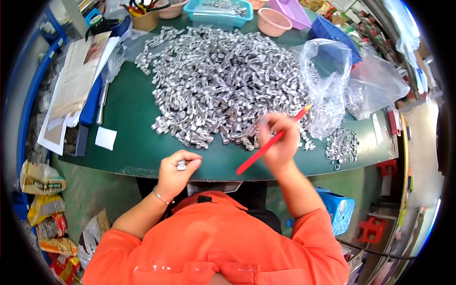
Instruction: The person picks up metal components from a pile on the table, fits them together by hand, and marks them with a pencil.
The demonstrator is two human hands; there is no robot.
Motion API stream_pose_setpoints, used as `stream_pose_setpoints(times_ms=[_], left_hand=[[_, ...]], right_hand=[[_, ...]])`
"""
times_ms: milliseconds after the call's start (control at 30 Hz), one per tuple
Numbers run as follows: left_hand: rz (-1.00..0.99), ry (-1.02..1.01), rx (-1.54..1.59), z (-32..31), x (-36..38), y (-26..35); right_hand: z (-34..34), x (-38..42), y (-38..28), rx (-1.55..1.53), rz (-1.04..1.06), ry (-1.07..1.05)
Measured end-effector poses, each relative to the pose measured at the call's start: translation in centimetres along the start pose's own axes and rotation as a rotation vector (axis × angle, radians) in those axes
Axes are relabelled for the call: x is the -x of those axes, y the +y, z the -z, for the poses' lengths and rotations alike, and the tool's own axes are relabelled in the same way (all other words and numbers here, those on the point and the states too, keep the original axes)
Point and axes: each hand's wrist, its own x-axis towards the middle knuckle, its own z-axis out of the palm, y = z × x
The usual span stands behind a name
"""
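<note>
My left hand (175,172) is closed at the table's front edge, with a small silver metal part (181,165) between thumb and fingers. To its right my right hand (281,145) is closed around a long red tool (259,158) with a yellowish tip, slanting up and to the right. Its exact kind I cannot make out. That hand is slightly blurred and hovers over the front edge of a large heap of small silver metal parts (228,80). The heap covers the middle of the green table (126,128).
Small metal rings (342,145) lie at the right, below clear plastic bags (327,90). Papers (76,80) and a white square (106,138) are on the left. A turquoise basket (218,12) and a pink bowl (274,23) stand behind. A blue stool (338,211) is below.
</note>
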Motion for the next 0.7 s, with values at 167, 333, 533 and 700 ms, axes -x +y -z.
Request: stream_pose_setpoints(times_ms=[167, 333, 533, 700], left_hand=[[0.164, 0.076, 0.126, 1.6, 0.1, 0.1], [-0.045, 0.174, -0.209, 2.9, -0.7, -0.1], [-0.307, 0.198, -0.607, 3.2, -4.1, 1.1], [-0.352, 0.265, -0.644, 3.2, -6.0, 1.1]], right_hand=[[6.1, -11.1, 7.1, 0.394, -0.087, 0.31], [9.3, -12.7, 9.7, 0.765, -0.184, 0.137], [1.5, -3.6, 3.4, 0.237, -0.135, -0.08], [-2.2, 1.9, -0.5, -0.083, -0.308, -0.221]])
